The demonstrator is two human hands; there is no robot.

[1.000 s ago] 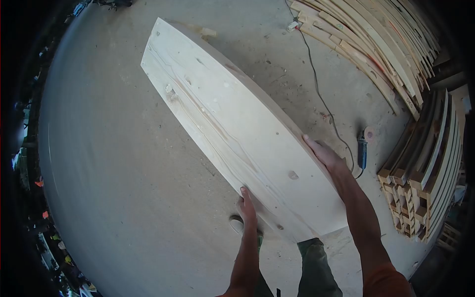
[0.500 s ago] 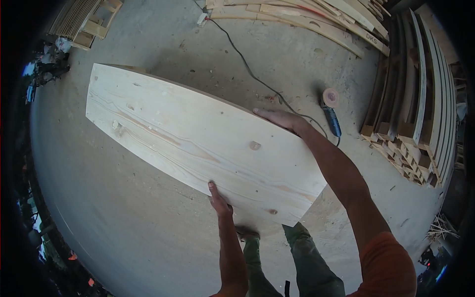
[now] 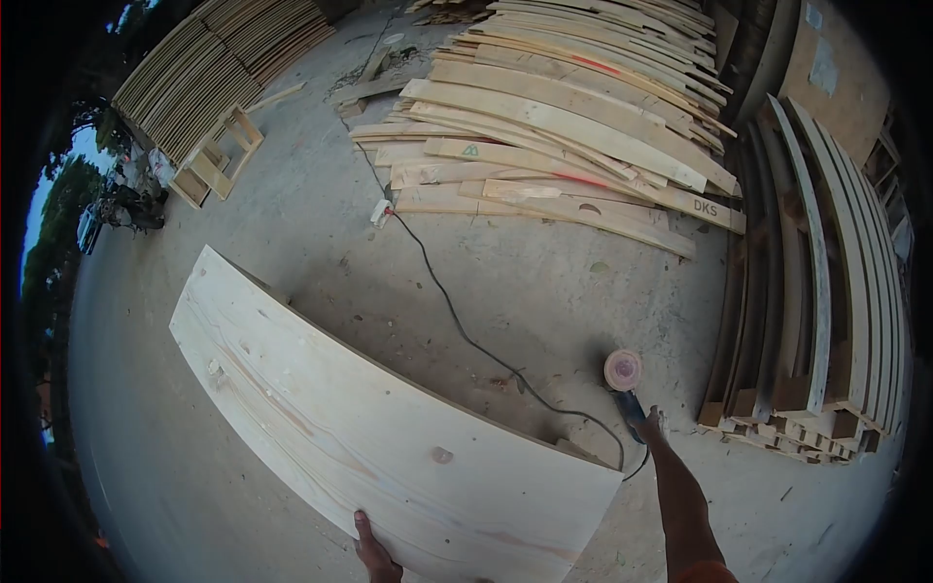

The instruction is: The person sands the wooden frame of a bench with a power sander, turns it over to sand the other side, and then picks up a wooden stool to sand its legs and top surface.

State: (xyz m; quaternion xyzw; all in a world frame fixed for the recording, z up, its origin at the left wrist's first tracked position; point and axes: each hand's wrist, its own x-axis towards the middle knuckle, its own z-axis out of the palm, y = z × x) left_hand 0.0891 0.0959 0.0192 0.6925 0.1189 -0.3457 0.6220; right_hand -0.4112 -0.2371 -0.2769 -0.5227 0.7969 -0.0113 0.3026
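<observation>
A broad pale wooden panel (image 3: 389, 447) with knots and wavy grain lies slanting across the lower left. My left hand (image 3: 377, 559) grips its near edge, thumb on the top face and the other fingers hidden below. To the right of the panel, an angle grinder (image 3: 627, 394) with a round pinkish disc and a dark blue body rests on the concrete floor. My right hand (image 3: 655, 428) is closed about the grinder's body, its fingers partly hidden.
A black cord (image 3: 466, 335) runs from the grinder to a white socket (image 3: 381, 213). Loose curved planks (image 3: 573, 117) cover the floor at the back. Stacked boards (image 3: 816, 291) stand at right, with more stacked slats (image 3: 224, 68) and a small wooden frame (image 3: 219, 160) at back left.
My right hand has left the panel's far edge and moved right to the grinder. My left hand stays on the near edge. The view has tilted up, showing more planks.
</observation>
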